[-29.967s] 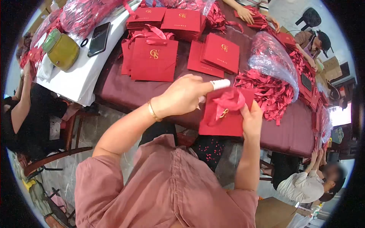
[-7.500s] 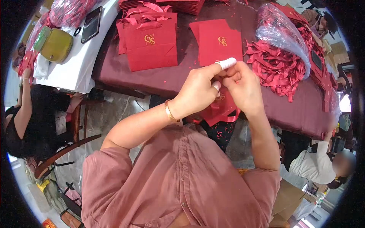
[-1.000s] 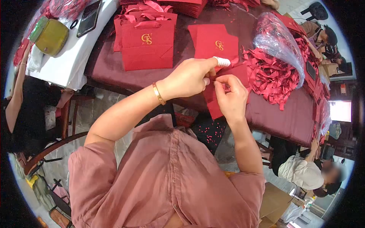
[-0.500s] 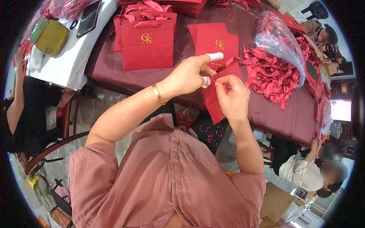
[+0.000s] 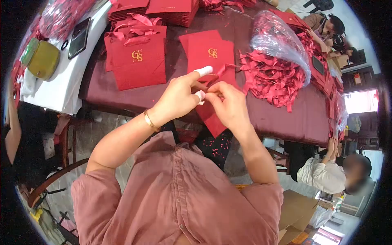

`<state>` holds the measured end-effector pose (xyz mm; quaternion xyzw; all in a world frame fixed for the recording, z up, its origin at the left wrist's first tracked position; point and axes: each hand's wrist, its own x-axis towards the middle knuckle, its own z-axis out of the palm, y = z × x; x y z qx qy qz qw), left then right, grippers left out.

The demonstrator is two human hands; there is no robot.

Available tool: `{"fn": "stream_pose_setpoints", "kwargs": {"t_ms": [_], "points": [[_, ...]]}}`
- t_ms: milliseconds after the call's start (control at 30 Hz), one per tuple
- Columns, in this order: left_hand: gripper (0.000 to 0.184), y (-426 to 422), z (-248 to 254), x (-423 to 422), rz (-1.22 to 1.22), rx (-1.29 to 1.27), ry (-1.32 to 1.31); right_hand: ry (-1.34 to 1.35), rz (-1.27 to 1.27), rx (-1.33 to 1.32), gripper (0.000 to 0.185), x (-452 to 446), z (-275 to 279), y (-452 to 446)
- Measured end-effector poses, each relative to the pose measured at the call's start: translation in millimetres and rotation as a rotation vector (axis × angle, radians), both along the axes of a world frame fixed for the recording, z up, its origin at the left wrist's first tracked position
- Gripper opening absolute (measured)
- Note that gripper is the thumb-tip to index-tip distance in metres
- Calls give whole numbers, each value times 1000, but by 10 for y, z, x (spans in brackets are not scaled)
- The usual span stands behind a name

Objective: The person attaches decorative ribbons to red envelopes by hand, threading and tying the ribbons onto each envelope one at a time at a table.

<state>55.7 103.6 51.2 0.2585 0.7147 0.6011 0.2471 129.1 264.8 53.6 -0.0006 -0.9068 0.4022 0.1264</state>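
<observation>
A table (image 5: 173,57) under a maroon cloth (image 5: 281,122) lies at twelve o'clock. On it, measured from the hands, a heap of red ribbons (image 5: 265,83) sits near two o'clock, a red bag with handles (image 5: 139,71) at ten, and flat bags (image 5: 202,55) at twelve. The held bag (image 5: 214,122) slants beneath the fingers, one corner toward six o'clock. The right hand (image 5: 229,107) pinches its upper edge, thumb against forefinger. The left hand (image 5: 175,100) extends a taped forefinger, taped thumb beside that pinch; whether its other fingers grip cannot be told.
</observation>
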Motion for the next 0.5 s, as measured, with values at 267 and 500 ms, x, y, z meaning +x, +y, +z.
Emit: {"fn": "stream_pose_setpoints", "kwargs": {"t_ms": [267,500], "points": [[58,8,-142,19,51,-64,128,-10,-675,342,39,-405,-231,1283],[51,32,-173,33,76,-143,228,-218,-713,557,32,-601,-489,1487]]}}
